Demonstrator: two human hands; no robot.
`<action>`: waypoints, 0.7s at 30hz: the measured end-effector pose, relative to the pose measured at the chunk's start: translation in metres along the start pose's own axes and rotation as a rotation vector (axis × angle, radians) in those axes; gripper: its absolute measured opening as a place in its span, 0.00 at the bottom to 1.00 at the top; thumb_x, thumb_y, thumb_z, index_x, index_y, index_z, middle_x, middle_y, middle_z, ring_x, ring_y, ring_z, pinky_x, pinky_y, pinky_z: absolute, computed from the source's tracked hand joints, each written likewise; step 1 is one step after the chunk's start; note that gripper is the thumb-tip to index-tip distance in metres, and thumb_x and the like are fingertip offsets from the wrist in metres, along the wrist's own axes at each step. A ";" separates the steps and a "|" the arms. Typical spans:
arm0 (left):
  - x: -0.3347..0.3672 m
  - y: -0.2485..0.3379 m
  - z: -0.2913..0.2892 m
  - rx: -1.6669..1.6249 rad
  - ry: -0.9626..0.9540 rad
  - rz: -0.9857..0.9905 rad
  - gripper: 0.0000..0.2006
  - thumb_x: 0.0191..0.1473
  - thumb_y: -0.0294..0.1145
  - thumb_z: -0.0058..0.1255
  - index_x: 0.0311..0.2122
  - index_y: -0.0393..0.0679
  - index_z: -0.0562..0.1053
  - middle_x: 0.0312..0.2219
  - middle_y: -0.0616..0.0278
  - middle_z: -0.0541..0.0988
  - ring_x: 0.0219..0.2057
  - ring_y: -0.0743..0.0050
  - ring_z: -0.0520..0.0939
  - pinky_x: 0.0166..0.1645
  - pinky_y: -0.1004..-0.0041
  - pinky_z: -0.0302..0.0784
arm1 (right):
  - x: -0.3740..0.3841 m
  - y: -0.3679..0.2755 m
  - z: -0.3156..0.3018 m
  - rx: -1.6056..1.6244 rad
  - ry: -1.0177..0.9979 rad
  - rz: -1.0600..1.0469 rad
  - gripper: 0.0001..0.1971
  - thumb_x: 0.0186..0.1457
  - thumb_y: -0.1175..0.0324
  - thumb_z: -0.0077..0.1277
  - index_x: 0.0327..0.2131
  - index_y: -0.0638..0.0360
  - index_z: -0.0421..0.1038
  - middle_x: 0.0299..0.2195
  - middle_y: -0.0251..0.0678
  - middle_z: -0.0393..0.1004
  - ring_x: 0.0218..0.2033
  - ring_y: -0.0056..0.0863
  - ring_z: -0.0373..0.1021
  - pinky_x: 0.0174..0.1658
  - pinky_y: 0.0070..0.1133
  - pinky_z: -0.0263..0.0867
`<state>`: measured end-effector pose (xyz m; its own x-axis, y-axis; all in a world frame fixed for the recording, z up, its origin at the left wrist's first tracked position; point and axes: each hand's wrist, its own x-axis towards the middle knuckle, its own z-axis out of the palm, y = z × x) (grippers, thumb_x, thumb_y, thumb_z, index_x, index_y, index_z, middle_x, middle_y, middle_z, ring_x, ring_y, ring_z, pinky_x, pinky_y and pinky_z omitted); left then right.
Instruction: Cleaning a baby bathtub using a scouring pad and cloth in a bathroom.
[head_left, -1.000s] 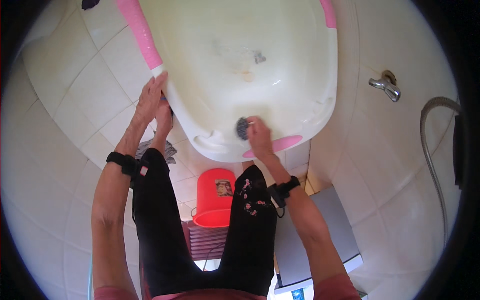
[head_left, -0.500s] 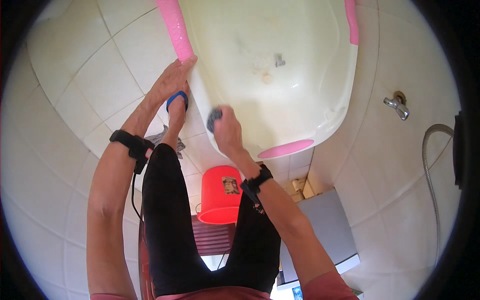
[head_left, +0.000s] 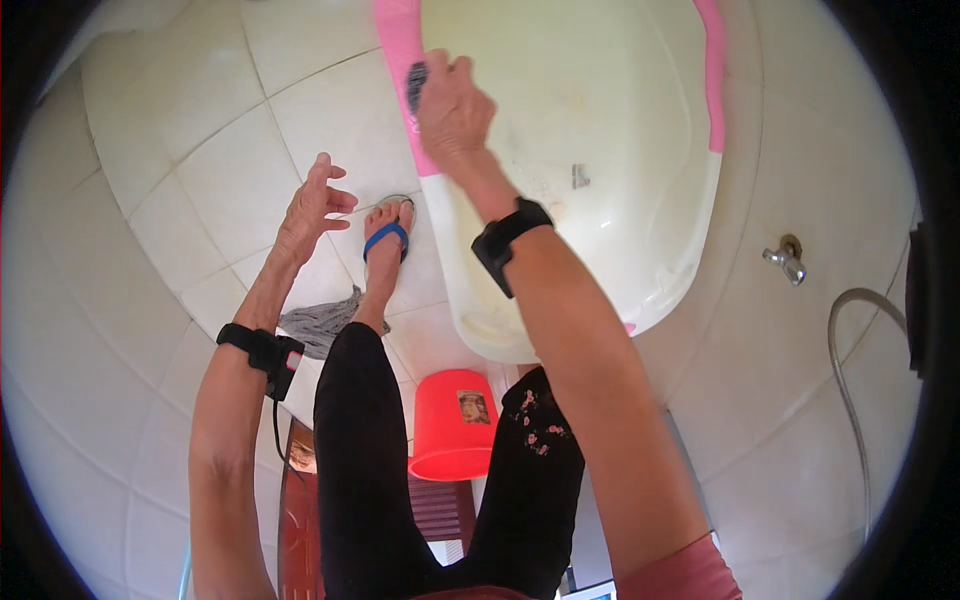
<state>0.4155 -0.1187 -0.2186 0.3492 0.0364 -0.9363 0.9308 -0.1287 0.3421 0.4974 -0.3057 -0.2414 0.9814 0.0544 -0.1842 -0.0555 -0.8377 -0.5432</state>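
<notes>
A white bathtub [head_left: 545, 330] with pink padded edging [head_left: 402, 40] lies ahead of me. My right hand [head_left: 455, 108] is closed around a dark grey scouring pad [head_left: 416, 86] and presses it against the pink edging on the tub's left rim. Part of the pad is hidden behind my fingers. My left hand [head_left: 312, 212] hangs over the tiled floor, left of the tub, with its fingers apart and nothing in it. Inside the tub, a small grey fitting [head_left: 580, 176] shows on the bottom near brownish stains.
A red bucket [head_left: 450, 430] stands between my legs, close to the tub's near end. A grey cloth [head_left: 325, 322] lies on the floor beside my sandalled foot [head_left: 388, 225]. On the right wall are a metal tap [head_left: 787, 262] and a flexible shower hose [head_left: 840, 370].
My right hand has moved the scouring pad forward along the left rim, from the near corner to the pink edging. My left hand has come off the rim and moved left and back.
</notes>
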 end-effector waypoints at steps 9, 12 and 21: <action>0.010 0.021 -0.006 -0.102 -0.078 0.013 0.35 0.51 0.65 0.27 0.47 0.39 0.62 0.26 0.57 0.72 0.33 0.69 0.73 0.38 0.67 0.71 | -0.201 0.046 -0.018 0.092 -0.443 0.558 0.09 0.50 0.72 0.38 0.37 0.57 0.60 0.34 0.47 0.66 0.34 0.49 0.66 0.36 0.39 0.62; 0.017 0.041 -0.001 -0.173 -0.076 0.009 0.34 0.52 0.64 0.26 0.47 0.39 0.61 0.26 0.57 0.72 0.34 0.68 0.73 0.39 0.66 0.71 | -0.149 0.016 -0.002 0.186 -0.233 0.460 0.11 0.46 0.78 0.36 0.37 0.59 0.60 0.33 0.49 0.66 0.34 0.50 0.65 0.38 0.38 0.59; 0.029 0.047 0.016 -0.368 -0.100 -0.040 0.34 0.53 0.63 0.25 0.46 0.39 0.61 0.24 0.56 0.72 0.33 0.67 0.73 0.40 0.63 0.71 | 0.103 -0.024 -0.003 0.036 0.191 -0.216 0.09 0.48 0.72 0.41 0.36 0.55 0.62 0.29 0.43 0.64 0.26 0.45 0.67 0.27 0.36 0.64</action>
<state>0.4678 -0.1399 -0.2314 0.3160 -0.0647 -0.9465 0.9265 0.2361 0.2932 0.6002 -0.2819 -0.2453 0.9879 0.1232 0.0942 0.1551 -0.7979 -0.5825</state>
